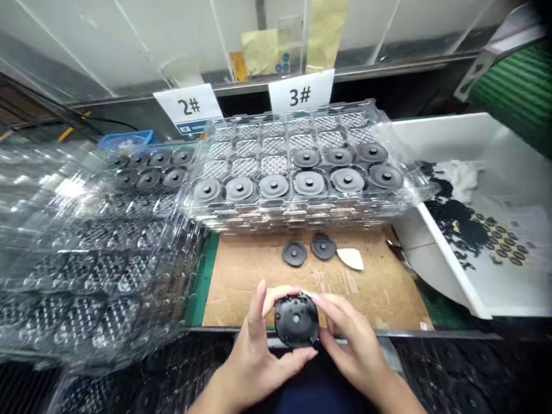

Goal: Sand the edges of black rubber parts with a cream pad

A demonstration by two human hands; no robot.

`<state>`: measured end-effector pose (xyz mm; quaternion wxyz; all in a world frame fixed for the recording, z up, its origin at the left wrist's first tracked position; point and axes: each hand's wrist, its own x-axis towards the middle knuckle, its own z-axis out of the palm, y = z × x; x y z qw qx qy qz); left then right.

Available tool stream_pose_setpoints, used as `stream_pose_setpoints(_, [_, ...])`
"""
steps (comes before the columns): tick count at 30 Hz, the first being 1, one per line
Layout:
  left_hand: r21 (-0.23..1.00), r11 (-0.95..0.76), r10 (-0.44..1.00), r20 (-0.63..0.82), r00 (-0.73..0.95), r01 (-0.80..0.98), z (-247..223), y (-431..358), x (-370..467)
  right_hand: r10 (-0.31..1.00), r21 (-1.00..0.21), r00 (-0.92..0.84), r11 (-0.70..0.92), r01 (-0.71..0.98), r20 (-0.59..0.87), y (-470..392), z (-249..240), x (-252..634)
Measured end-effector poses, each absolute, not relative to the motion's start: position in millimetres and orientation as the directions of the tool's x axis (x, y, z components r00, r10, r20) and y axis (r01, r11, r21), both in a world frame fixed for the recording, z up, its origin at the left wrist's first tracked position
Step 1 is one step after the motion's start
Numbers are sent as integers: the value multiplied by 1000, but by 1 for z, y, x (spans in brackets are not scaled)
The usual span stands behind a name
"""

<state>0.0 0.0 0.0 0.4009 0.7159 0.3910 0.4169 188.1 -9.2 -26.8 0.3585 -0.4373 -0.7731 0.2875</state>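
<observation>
The left hand [254,359] and right hand [356,345] clamp a black disc [296,322], seemingly steadying it; turning it needs one grip eased. Loose discs [294,253] lie toward 12 o'clock.

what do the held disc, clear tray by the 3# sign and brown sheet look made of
Disc: black, faintly glossy with small highlights; probably plastic, maybe rubber.
Tray: shiny clear plastic, see-through with bright glints.
Sheet: likely cardboard, matt brown with pale scuffs.
</observation>
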Motion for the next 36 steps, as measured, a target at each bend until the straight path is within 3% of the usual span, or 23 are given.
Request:
stream_pose_setpoints(4, [976, -53, 918, -36, 394, 211, 8, 8, 12, 876, -756, -371, 462, 464, 307, 2, -11, 210])
stream_pose_setpoints(7, [947, 266, 865, -316, 390, 180, 11, 19, 20, 951, -884, -226, 286, 369, 213, 6, -8, 209])
stream_pose_setpoints(9, [925, 322, 868, -374, 326, 202, 12, 27, 21, 963, -921, -205, 234, 311, 176, 6, -15, 206])
stream_pose_setpoints(14, [901, 196, 979, -203, -23, 387, 33, 62, -4, 970, -912, -133, 236, 335, 202, 12, -70, 212])
stream_pose_setpoints(18, [815, 23, 920, 209, -330, 580, 70, 106, -34, 969, -891, -62, 245, 383, 240, 22, -111, 225])
stream_pose_setpoints(20, [593, -147, 821, 520, -237, 792, 86, 137, -37, 962, -884, -54, 268, 383, 268, 24, -121, 228])
stream_pose_setpoints(21, [537, -192, 809, 561, -177, 822, 92, 154, -35, 960, -883, -47, 272, 383, 276, 23, -123, 228])
stream_pose_setpoints(24, [443, -282, 855, 518, 13, 851, 95, 209, -16, 957, -885, 3, 266, 381, 289, 21, -126, 225])
stream_pose_setpoints(28, [333, -335, 916, 335, 221, 882, 76, 270, 11, 948, -890, 73, 261, 372, 309, 19, -127, 221])
stream_pose_setpoints(32, [226, -322, 925, 280, 256, 919, 62, 281, 12, 935, -891, 129, 263, 370, 329, 20, -129, 220])
stream_pose_setpoints(36, [163, -315, 920, 295, 259, 935, 67, 229, -9, 930, -886, 143, 265, 379, 339, 20, -131, 218])
